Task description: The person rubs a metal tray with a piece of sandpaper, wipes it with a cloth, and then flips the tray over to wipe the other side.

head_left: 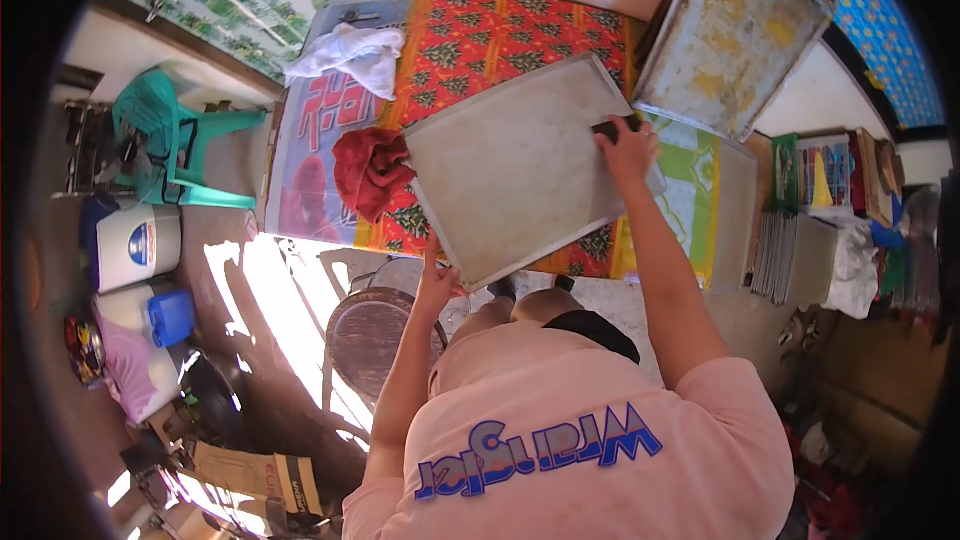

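A large flat metal tray [520, 160] lies at a slant on the table, its near left corner over the front edge. At that corner my left hand [438, 285] grips the rim, one finger stretched along the side. My right hand [630, 150] is closed on a small dark block [612, 128], which rests on the tray near its right side. A crumpled red cloth [372, 172] touches the tray's left edge. Farther back on the left lies a white cloth [352, 55].
Stacked stained trays [735, 35] lean at the back right. A green plastic chair [185, 135] stands left of the table [480, 25]. Below the table's front edge is a round stool [380, 340]. Racks and baskets [825, 175] stand at the right.
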Available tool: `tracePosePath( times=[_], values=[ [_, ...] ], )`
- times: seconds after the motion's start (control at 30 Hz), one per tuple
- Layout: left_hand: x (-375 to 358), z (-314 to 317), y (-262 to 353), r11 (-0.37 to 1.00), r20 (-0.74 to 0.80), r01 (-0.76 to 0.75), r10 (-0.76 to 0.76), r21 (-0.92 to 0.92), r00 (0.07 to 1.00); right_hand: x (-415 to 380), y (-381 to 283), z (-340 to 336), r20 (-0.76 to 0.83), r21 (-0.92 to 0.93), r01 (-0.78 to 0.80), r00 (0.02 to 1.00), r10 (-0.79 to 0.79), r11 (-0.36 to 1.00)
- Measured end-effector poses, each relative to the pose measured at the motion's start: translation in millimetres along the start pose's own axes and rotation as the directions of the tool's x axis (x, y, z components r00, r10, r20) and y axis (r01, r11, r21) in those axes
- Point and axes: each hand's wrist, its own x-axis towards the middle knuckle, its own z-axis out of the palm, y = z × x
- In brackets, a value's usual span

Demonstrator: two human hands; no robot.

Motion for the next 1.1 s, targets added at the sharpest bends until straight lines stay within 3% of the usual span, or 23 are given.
tracePosePath(
  times=[0.1, 0.2, 0.23, 0.33, 0.37, 0.47, 0.5, 0.6, 0.7, 0.77, 0.87, 1.0, 1.1],
  values=[
    [-1, 0, 0, 1.000, -0.001, -0.017, 0.017, -0.012, 1.000, -4, -13, 10, 0.082, -0.007, 0.081, 0.993, -0.080, 0.997],
    [-1, 0, 0, 0.999, 0.014, -0.022, 0.023, -0.027, 1.000, -49, -65, -7, 0.310, 0.129, 0.339, 0.879, -0.362, 0.932],
    [-2, -1, 0, 0.999, 0.012, -0.014, 0.014, -0.029, 1.000, -47, -64, 3, 0.249, 0.138, 0.380, 0.880, -0.404, 0.914],
    [-2, 0, 3, 0.999, 0.013, -0.022, 0.023, -0.029, 1.000, 2, -65, 17, 0.067, 0.006, 0.182, 0.981, -0.182, 0.983],
    [-3, 1, 3, 0.999, 0.014, -0.037, 0.037, -0.023, 0.999, 9, -66, 20, 0.034, 0.058, 0.094, 0.995, -0.096, 0.994],
    [-1, -1, 2, 0.999, 0.008, -0.043, 0.043, -0.019, 0.999, -22, -99, 21, 0.151, 0.209, 0.334, 0.918, -0.367, 0.919],
    [-1, 0, 0, 0.999, 0.007, -0.034, 0.034, -0.026, 0.999, -40, -111, 18, 0.239, 0.267, 0.452, 0.825, -0.512, 0.851],
    [0, -4, 0, 1.000, 0.023, 0.003, -0.003, 0.019, 1.000, -50, -131, 22, 0.261, 0.286, 0.448, 0.814, -0.519, 0.847],
    [-1, -2, 2, 1.000, 0.030, -0.023, 0.023, -0.006, 0.999, 2, -147, 44, 0.098, 0.210, 0.349, 0.922, -0.374, 0.913],
    [1, -4, -6, 0.999, 0.046, -0.019, 0.021, -0.031, 0.999, 10, -166, 46, 0.101, 0.192, 0.296, 0.942, -0.319, 0.936],
    [3, -6, -8, 0.999, 0.059, -0.005, 0.007, -0.034, 0.998, -6, -201, 50, 0.113, 0.250, 0.440, 0.872, -0.477, 0.863],
    [1, -5, -3, 0.998, 0.065, 0.002, 0.002, -0.064, 0.998, -6, -221, 51, 0.164, 0.271, 0.543, 0.788, -0.594, 0.795],
    [2, -6, -6, 0.994, 0.081, -0.009, 0.017, -0.105, 0.997, -2, -232, 59, 0.132, 0.256, 0.574, 0.776, -0.616, 0.778]
  ],
)
